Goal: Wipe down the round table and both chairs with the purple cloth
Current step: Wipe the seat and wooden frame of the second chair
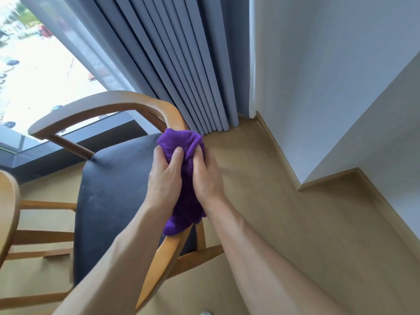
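Beside grey curtains (181,64), both hands wrap purple cloth (184,178) round chair (113,189) armrest.

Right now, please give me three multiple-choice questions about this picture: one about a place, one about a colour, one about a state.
1. Where does the purple cloth lie?
A. On the floor
B. Round the chair's wooden armrest
C. On the windowsill

2. What colour is the chair seat?
A. Dark blue-black
B. Red
C. White

3. How are the hands?
A. Both hang idle
B. Only one touches the cloth
C. Both grip the cloth

Answers:
1 B, the cloth wraps the rail, which comes out below it.
2 A, the padded seat is dark.
3 C, the left hand and right hand curl their fingers round the cloth.
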Available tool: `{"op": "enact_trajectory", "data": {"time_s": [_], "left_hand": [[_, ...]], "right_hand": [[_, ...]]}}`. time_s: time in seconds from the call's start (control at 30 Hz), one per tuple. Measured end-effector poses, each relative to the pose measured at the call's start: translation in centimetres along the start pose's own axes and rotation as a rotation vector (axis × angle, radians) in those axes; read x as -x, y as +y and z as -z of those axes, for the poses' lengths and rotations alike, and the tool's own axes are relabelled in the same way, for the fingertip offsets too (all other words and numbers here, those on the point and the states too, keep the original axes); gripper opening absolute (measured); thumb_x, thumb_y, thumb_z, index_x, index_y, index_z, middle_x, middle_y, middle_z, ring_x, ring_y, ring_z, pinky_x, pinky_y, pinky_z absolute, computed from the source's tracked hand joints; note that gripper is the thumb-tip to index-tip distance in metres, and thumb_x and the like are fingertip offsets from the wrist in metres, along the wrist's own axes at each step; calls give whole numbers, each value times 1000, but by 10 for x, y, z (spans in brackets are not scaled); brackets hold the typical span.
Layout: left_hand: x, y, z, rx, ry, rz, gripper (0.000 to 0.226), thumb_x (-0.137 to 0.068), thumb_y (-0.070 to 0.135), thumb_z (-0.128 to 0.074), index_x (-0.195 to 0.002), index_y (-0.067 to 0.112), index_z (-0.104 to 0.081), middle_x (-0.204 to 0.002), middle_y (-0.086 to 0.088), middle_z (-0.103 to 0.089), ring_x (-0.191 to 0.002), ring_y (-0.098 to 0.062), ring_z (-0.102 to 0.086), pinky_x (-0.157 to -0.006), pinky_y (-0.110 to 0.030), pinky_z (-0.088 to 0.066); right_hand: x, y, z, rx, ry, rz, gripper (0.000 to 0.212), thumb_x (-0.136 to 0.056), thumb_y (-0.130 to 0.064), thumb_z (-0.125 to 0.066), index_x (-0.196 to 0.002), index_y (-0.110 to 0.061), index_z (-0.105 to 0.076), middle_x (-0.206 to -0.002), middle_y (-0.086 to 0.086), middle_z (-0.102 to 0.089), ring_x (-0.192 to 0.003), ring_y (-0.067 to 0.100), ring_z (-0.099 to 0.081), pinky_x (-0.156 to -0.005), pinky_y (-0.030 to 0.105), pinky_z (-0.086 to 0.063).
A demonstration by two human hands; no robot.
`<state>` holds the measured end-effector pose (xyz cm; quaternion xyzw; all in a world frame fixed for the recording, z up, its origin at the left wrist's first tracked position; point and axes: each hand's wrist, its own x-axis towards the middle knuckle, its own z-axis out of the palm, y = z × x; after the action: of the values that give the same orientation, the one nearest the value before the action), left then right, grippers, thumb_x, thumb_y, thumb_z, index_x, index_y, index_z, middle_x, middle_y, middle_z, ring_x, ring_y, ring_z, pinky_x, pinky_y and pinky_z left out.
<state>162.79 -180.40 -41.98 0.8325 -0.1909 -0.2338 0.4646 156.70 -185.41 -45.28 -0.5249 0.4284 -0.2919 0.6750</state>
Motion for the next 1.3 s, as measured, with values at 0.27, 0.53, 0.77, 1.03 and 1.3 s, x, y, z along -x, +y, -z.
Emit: {"op": "enact_trajectory", "data": {"time_s": [0.27,0.53,0.77,1.03,1.3], "left_hand": [[31,-18,15,25,-81,-24,13,-97,40,-51,-107,39,-60,-102,12,-70,-101,-11,-66,-98,-47,-50],[58,-30,28,-67,-66,7,13,-102,27,-51,-106,34,-62,-97,11,-71,-92,-9,-65,-93,-45,-52],[86,-41,59,-23,-101,25,24,-92,37,-50,-111,44,-63,-104,4,-71,-98,-16,-66,-96,-47,-51],[45,-6,42,-76,-9,-81,15,-100,27,-55,-108,38,-60,-98,22,-69,-92,8,-62,-72,-3,-42],[-42,33,12,-27,8,138,40,-95,45,-46,-128,24,-57,-119,-1,-66,-109,-21,-62,-100,-39,-49]], "right_hand": [[41,17,-7,-71,84,-11,47,-91,-52,-38,-127,-26,-54,-123,-10,-55,-108,-6,-52,-84,-2,-37],[74,28,-11,-15,136,-55,31,-102,-25,-47,-131,-14,-51,-125,-1,-52,-109,-6,-48,-87,0,-35],[122,38,-29,45,90,-88,41,-101,-21,-49,-141,-14,-44,-136,0,-48,-120,-5,-46,-100,10,-38],[54,-8,-11,88,-44,47,34,-103,-35,-37,-131,-26,-54,-129,-7,-60,-121,8,-55,-106,30,-44],[-42,-36,-24,48,-168,-203,39,-103,-49,-36,-127,-28,-58,-130,4,-63,-121,24,-58,-109,46,-43]]}}
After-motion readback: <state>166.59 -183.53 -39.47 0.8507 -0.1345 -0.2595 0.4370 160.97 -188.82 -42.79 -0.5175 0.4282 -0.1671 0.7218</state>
